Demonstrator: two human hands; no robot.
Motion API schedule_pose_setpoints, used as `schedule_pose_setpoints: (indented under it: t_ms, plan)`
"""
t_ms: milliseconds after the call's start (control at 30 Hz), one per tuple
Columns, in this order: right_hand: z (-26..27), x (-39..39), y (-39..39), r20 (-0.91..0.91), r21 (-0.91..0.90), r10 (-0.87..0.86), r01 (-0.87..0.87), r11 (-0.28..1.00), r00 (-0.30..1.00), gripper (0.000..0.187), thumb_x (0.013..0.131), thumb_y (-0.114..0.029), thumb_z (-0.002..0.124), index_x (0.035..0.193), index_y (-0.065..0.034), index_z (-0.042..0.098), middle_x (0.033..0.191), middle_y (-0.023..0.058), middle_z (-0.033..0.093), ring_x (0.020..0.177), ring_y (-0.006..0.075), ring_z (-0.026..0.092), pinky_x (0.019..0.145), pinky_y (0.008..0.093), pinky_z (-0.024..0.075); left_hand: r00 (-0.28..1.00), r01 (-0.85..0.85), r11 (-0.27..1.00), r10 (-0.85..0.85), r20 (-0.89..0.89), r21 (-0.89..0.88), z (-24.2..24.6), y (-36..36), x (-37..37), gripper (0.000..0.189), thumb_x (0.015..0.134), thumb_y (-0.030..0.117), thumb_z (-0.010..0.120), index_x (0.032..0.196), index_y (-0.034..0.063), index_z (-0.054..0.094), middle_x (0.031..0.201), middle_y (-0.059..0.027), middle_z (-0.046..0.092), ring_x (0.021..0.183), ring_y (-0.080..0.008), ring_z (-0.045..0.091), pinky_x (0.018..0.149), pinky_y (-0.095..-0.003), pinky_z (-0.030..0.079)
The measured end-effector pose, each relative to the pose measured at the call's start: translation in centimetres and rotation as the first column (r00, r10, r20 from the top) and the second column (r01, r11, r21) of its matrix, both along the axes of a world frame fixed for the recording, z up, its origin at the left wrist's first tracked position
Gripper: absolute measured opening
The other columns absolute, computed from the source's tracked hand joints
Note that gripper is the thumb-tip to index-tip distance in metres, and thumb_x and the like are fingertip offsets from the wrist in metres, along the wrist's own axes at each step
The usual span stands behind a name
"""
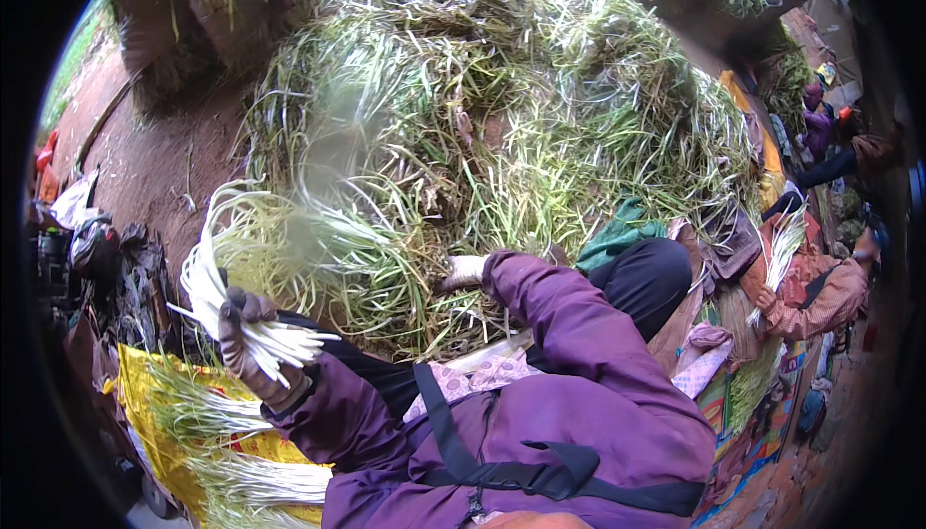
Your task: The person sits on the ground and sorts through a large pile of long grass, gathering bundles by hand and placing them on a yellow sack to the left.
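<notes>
My left hand, in a dark, soiled glove, grips a bunch of long white vegetable stems. Their cut-looking ends point right, and the thin pale green tops curl over above the hand. My right hand, in a pale-cuffed glove, reaches into the near edge of a large heap of green and yellowed leaves; its fingers are hidden there, so I cannot see what they touch. Below my left forearm, several bundles of white-stemmed greens lie on a yellow printed sack.
Full sacks topped with greenery stand on bare earth at upper left. A green cloth lies by my right knee. At right a co-worker holds a white-stemmed bunch; another person sits farther back.
</notes>
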State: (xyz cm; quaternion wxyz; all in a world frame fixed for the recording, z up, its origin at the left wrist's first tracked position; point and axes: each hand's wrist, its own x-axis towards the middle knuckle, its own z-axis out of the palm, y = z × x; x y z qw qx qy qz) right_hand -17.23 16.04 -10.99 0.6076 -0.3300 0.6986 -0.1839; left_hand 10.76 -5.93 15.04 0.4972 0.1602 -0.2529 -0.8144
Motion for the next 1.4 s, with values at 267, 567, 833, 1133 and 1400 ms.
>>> schedule_pose_setpoints:
  t_ms: [267, 567, 833, 1133, 1400]
  plan:
    - [13.0, 0.0, -2.7, -0.465, 0.084, 0.465, -0.485, 0.87, 0.753, 0.071, 0.065, -0.055, 0.079, 0.107, 0.0007, 0.067, 0.087, 0.0208, 0.071, 0.085, 0.0361, 0.069, 0.077, 0.0409, 0.0546, 1.0, -0.025, 0.999, 0.024, 0.015, 0.046, 0.4, 0.5, 0.5, 0.039, 0.096, 0.011, 0.061, 0.127, -0.008, 0.045, 0.097, -0.0074, 0.058, 0.078, -0.0134, 0.051, 0.072, -0.0277, 0.046]
    - [37.0, -14.5, -8.2, -0.95, 0.288, 0.271, -0.766, 0.574, -0.155, 0.023, 0.08, -0.018, 0.063, 0.098, -0.0032, 0.063, 0.077, 0.0147, 0.066, 0.071, 0.03, 0.067, 0.065, 0.0459, 0.0546, 0.992, -0.102, 0.991, 0.108, -0.065, 0.092, 0.4, 0.7, 0.0, 0.054, 0.097, 0.01, 0.06, 0.142, -0.0071, 0.035, 0.093, -0.0029, 0.052, 0.07, -0.0089, 0.039, 0.066, -0.0268, 0.036]
    - [45.4, -32.7, -19.6, -0.63, 0.071, -0.133, -0.227, 0.971, -0.765, 0.023, 0.095, -0.023, 0.06, 0.111, -0.0078, 0.066, 0.084, 0.0083, 0.068, 0.071, 0.0207, 0.066, 0.06, 0.0287, 0.0555, 0.995, -0.087, 0.987, 0.093, -0.038, 0.136, 1.7, 0.6, -0.5, 0.067, 0.092, 0.009, 0.065, 0.146, -0.0059, 0.029, 0.087, -0.0039, 0.053, 0.069, -0.0113, 0.044, 0.065, -0.0262, 0.041]
    - [10.6, -22.4, -1.9, -0.94, 0.081, -0.02, 0.278, 0.957, 0.341, 0.09, 0.089, -0.064, 0.056, 0.153, -0.0063, 0.028, 0.153, 0.021, 0.037, 0.141, 0.0325, 0.038, 0.117, 0.045, 0.0306, 0.997, -0.024, 0.992, 0.033, -0.07, 0.121, 1.4, 0.8, -0.4, 0.07, 0.092, 0.004, 0.062, 0.148, -0.0094, 0.022, 0.082, -0.0005, 0.041, 0.065, -0.01, 0.038, 0.063, -0.0286, 0.034]
    - [-5.5, -17.3, 13.0, -0.835, 0.133, -0.394, 0.836, 0.533, 0.384, 0.107, 0.07, -0.051, 0.081, 0.148, 0.0023, 0.03, 0.145, 0.0281, 0.044, 0.133, 0.041, 0.045, 0.11, 0.0416, 0.0398, 0.999, -0.023, 0.998, 0.024, -0.022, 0.058, 1.4, 0.7, -1.4, 0.062, 0.096, 0.006, 0.056, 0.146, -0.0091, 0.024, 0.09, -0.0037, 0.049, 0.066, -0.0094, 0.039, 0.064, -0.0273, 0.035]
